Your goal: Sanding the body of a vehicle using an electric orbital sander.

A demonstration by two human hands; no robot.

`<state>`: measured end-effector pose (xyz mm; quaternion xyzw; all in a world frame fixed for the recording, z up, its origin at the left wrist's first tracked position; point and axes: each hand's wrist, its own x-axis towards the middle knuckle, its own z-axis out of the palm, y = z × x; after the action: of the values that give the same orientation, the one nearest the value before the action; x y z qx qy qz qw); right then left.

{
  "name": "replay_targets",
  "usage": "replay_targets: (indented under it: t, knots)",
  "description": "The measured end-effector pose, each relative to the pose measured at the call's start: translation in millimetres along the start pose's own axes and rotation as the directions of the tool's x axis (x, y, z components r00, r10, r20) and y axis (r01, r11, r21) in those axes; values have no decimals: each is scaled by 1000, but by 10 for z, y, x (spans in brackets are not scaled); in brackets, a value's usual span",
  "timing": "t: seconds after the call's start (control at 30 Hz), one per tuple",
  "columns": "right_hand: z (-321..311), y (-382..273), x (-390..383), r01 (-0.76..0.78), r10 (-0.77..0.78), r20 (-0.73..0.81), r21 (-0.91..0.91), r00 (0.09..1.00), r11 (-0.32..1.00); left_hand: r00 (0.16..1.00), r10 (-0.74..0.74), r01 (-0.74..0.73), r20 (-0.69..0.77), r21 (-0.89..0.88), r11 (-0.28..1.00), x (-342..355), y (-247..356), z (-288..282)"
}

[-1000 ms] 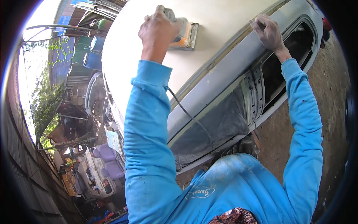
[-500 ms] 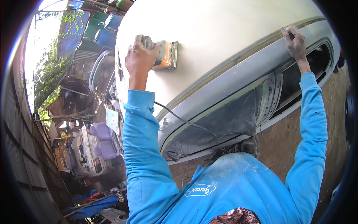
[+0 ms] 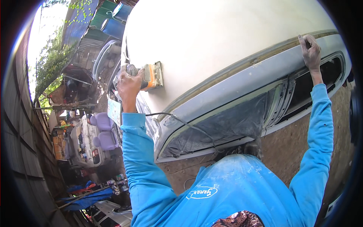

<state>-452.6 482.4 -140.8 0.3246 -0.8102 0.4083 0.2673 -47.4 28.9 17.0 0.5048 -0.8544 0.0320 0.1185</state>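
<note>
My left hand (image 3: 128,85) is shut on an orange and black power sander (image 3: 150,75), which rests on the pale car roof (image 3: 223,30) near its left end. A dark cord (image 3: 159,113) trails from beneath my left sleeve across the grey door frame. My right hand (image 3: 310,51) touches the roof's side rail (image 3: 280,47) at the right, its fingers loosely bent and apart, with nothing visible in them. Below the rail, one side window (image 3: 223,121) is covered in dusty plastic sheeting; the one to its right (image 3: 310,83) is dark.
At left are blue barrels (image 3: 112,28), purple car seats (image 3: 104,134), a pale car body part (image 3: 89,142), a blue tarp (image 3: 87,200) and a corrugated metal wall (image 3: 19,113). Another vehicle (image 3: 109,215) shows at lower left. Dirt ground (image 3: 287,143) lies beside the car.
My left hand and the sander have moved left and down in the picture, toward the roof's end. My right hand appears farther right and lower as the view has shifted.
</note>
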Motion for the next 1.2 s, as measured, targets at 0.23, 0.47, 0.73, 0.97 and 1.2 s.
replay_targets:
  t: [0.23,0.47,0.73,0.97,1.2]
  knots:
    - [-16,-97,-3,-45,46,-19,55,999,997,983,182,-182,-18,33,983,-124,704,-36]
    - [-49,-104,29,58,-58,-33,27,998,998,953,302,-303,20,49,952,-142,1551,-130]
    - [-56,-112,23,36,-34,-20,77,999,996,852,523,-523,11,-8,852,-241,2430,-67]
    - [-99,-108,28,20,-21,15,48,1000,999,728,681,-680,-77,-204,704,-422,3112,-37]
    - [-77,-57,13,-1,0,18,63,1000,998,753,655,-658,-58,-70,750,-290,2702,3]
